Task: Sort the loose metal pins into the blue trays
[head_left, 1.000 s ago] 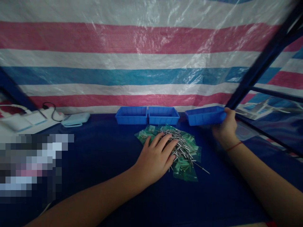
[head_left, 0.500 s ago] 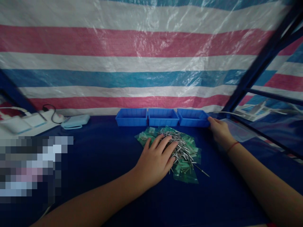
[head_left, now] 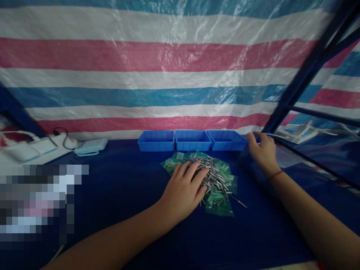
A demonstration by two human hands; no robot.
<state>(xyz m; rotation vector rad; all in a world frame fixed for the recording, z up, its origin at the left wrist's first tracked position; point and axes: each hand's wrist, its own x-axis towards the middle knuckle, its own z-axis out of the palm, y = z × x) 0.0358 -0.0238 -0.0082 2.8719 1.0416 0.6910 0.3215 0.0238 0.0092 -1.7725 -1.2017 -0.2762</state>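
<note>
My left hand [head_left: 184,189] lies with fingers spread on the left side of a heap of thin silvery metal pins [head_left: 215,174], which look like blind rivets. Under and around the pins are small green-tinted plastic bags [head_left: 221,208] with pale slender pieces inside. My right hand [head_left: 263,152] is just right of the right blue bin [head_left: 226,141], apart from it, thumb and forefinger parted. Nothing shows clearly in it, though its far fingers are partly hidden. The middle blue bin [head_left: 193,141] and left blue bin [head_left: 156,141] stand in the same row behind the heap.
A clear plastic sheet or lid [head_left: 288,156] lies beyond my right wrist. At left are a white power strip [head_left: 60,141] with plugs and a light blue case [head_left: 91,146]. Blue frame posts [head_left: 292,88] flank the table [head_left: 120,180]; a striped tarpaulin [head_left: 140,56] hangs behind.
My right hand has moved off the right bin's corner, a little right and away from me. That bin sits slightly closer to the middle one. My left hand stays on the heap.
</note>
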